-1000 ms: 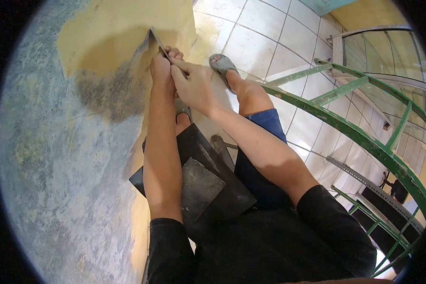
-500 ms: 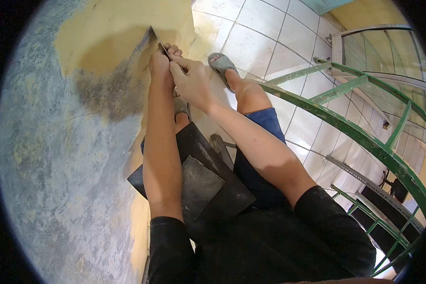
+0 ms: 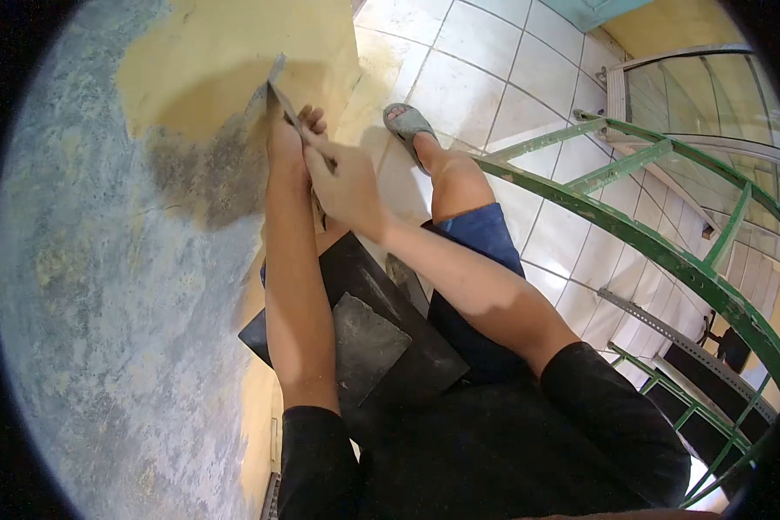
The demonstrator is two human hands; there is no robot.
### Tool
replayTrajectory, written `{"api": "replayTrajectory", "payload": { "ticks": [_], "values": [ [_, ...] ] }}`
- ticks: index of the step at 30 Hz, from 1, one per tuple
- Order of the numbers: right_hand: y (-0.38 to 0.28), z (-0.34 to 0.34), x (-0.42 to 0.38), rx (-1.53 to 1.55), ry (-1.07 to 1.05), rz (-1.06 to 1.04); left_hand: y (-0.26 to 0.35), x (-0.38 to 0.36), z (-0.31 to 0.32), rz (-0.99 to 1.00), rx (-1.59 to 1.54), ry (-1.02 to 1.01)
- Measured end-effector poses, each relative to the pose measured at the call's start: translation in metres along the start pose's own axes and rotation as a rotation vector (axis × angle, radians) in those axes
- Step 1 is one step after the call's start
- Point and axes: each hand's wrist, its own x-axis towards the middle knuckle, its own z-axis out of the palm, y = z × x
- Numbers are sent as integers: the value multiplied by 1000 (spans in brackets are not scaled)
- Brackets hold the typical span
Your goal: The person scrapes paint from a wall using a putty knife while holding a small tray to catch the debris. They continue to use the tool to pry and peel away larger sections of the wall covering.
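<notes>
Both my hands grip one flat metal trowel point(image 3: 273, 87), whose blade edge presses against the wall point(image 3: 104, 260). My left hand point(image 3: 288, 139) is nearest the wall, closed on the trowel's handle. My right hand point(image 3: 345, 182) wraps over it from the right. The wall is grey-blue plaster with a yellow patch point(image 3: 208, 52) at the top and a dark wet smear point(image 3: 208, 169) just left of the hands. A dark square board point(image 3: 368, 338) with a smaller grey slab on it lies across my lap.
A green metal railing point(image 3: 667, 251) curves along the right, with steps below it. White floor tiles point(image 3: 494, 61) lie far beneath. My foot in a grey sandal point(image 3: 407, 121) rests on a ledge beside the wall.
Both hands and the trowel have shifted slightly left and up along the wall. The blade now sits tilted further over the yellow patch.
</notes>
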Motion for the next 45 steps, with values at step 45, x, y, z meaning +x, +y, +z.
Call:
{"api": "replayTrajectory", "payload": {
  "ticks": [45],
  "values": [
    [7,18,23,341,-23,352,-2,16,-17,-75,-310,-289]
  ]
}}
